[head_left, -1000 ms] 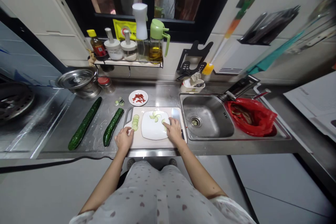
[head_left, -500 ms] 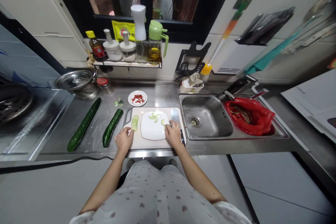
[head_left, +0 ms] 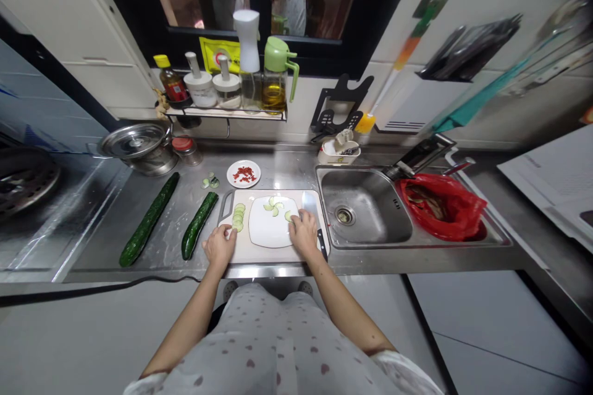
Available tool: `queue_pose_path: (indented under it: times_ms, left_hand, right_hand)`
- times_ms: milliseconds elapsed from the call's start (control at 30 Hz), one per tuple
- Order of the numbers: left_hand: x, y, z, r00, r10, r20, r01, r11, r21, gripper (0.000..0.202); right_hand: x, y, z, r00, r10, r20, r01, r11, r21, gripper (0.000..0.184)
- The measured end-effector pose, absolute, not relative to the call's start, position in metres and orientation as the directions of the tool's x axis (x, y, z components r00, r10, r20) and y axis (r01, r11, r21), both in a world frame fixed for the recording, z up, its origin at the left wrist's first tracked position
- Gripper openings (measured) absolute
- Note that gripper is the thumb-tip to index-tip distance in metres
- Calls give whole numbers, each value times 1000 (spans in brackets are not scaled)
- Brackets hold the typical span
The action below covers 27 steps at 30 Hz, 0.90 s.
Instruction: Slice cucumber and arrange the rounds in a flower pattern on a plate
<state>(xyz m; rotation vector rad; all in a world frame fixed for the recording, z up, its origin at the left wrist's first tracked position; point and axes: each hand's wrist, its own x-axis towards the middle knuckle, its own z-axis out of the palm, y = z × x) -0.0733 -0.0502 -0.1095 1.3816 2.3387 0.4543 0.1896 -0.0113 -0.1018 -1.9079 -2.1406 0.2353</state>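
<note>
A white plate (head_left: 273, 236) lies on the cutting board (head_left: 241, 253), with several cucumber slices (head_left: 274, 205) fanned out in its upper part. At the plate's right edge my right hand (head_left: 304, 236) pinches a single cucumber slice (head_left: 288, 216). My left hand (head_left: 219, 245) is at the board's left side, fingers curled at the lower end of an overlapping row of cucumber slices (head_left: 239, 216); its fingertips touch the lowest ones. Partly hidden behind my right hand, a knife (head_left: 321, 243) lies along the board's right side.
Left of the board lie a long cucumber (head_left: 151, 219) and a shorter cut cucumber (head_left: 199, 225). A small plate (head_left: 231, 180) of red pieces stands behind the board, near cucumber scraps (head_left: 210, 181). To the right are the sink (head_left: 370, 203) and a red bag (head_left: 456, 210).
My right hand has shifted slightly at the plate's right edge, near the single slice. My left hand stays by the row of slices. The view has moved a little.
</note>
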Motion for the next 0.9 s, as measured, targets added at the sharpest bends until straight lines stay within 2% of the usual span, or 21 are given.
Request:
queue_pose_path:
  times_ms: [667,900]
  left_hand:
    - [-67,-46,-111,-456,879,-137,744,461,483,28]
    - [-63,-44,-112,-481,867,-126,673,458,581,21]
  right_hand:
    - [183,5,-102,-86,994,64,962,99,-254,25]
    - [185,1,-102,-91,990,110,952,119,-283,29]
